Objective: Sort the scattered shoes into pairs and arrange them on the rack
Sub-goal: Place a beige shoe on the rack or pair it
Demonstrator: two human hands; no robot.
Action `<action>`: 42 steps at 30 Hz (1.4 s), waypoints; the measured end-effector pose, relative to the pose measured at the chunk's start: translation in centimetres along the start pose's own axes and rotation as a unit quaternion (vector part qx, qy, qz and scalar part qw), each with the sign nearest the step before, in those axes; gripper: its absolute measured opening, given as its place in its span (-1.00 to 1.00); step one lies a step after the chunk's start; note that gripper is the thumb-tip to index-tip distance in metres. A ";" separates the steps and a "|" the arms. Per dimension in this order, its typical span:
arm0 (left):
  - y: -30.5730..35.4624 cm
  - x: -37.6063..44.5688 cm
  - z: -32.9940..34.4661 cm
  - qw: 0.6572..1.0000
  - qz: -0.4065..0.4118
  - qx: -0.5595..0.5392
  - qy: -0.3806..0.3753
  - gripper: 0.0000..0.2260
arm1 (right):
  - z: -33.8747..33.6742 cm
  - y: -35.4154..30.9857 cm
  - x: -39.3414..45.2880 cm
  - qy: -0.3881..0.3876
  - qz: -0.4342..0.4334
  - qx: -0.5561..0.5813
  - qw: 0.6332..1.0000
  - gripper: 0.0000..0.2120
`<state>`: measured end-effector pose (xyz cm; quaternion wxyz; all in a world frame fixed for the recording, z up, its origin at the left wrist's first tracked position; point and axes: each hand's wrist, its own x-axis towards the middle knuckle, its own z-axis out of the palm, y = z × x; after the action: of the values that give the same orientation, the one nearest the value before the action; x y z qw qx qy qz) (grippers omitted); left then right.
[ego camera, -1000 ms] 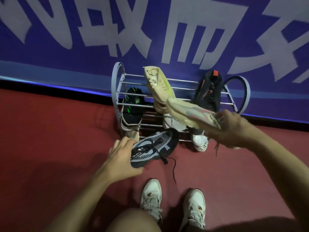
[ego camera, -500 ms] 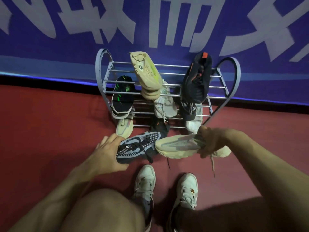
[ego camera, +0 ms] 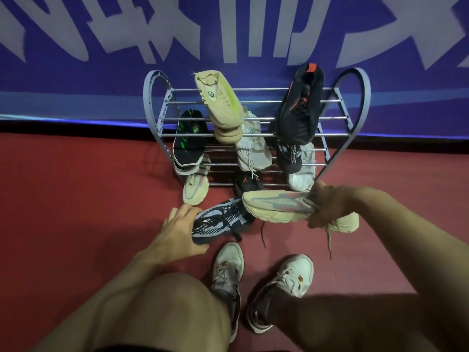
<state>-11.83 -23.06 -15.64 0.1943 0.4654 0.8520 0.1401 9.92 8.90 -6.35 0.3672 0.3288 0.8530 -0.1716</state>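
My right hand point(ego camera: 327, 207) grips a beige sneaker point(ego camera: 279, 207) by its collar, held sideways just above the red floor in front of the rack. My left hand point(ego camera: 182, 232) holds the heel of a navy and grey knit sneaker point(ego camera: 223, 219) lying on the floor. The grey wire rack point(ego camera: 299, 134) stands against the wall. On it lie a beige sneaker with a yellow-green sole point(ego camera: 220, 105), a black sneaker with red accents point(ego camera: 300, 105), a black and green sneaker point(ego camera: 189, 138), a white sneaker point(ego camera: 251, 146) and several more below.
A purple banner wall point(ego camera: 228, 34) rises right behind the rack. A pale sneaker point(ego camera: 195, 186) pokes out at the rack's lower left and a dark shoe point(ego camera: 248, 185) sits low in its middle. My own feet in white sneakers point(ego camera: 264, 280) stand on the red floor.
My right hand has brought the beige sneaker down from rack height to just above the floor. My left hand has stayed on the navy sneaker. The camera has tilted lower.
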 end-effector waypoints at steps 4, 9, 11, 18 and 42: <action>-0.6 -0.4 0.7 1.000 -0.014 0.003 0.010 -0.28 | 0.0 -1.0 0.4 0.024 -0.013 -0.004 1.000 -0.15; -2.1 -0.8 2.1 0.999 -0.043 0.011 -0.005 -0.27 | 2.0 -2.5 1.5 0.077 -0.030 -0.020 0.996 -0.16; -2.4 -1.3 2.6 0.997 -0.077 -0.002 -0.006 -0.26 | 1.8 -2.9 1.5 0.062 -0.020 -0.009 0.998 -0.32; -6.3 -3.0 4.5 0.988 -0.141 -0.054 0.023 -0.28 | 5.2 -5.9 3.8 -0.131 0.002 0.374 0.918 -0.56; -13.1 -2.2 5.9 0.992 -0.050 -0.105 0.053 -0.43 | 3.7 -19.7 14.4 -0.026 -0.044 0.174 0.983 -0.75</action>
<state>-17.72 -31.47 -25.97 0.2034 0.3909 0.8640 0.2437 -9.13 -1.11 -18.41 0.3189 0.3450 0.8139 -0.3419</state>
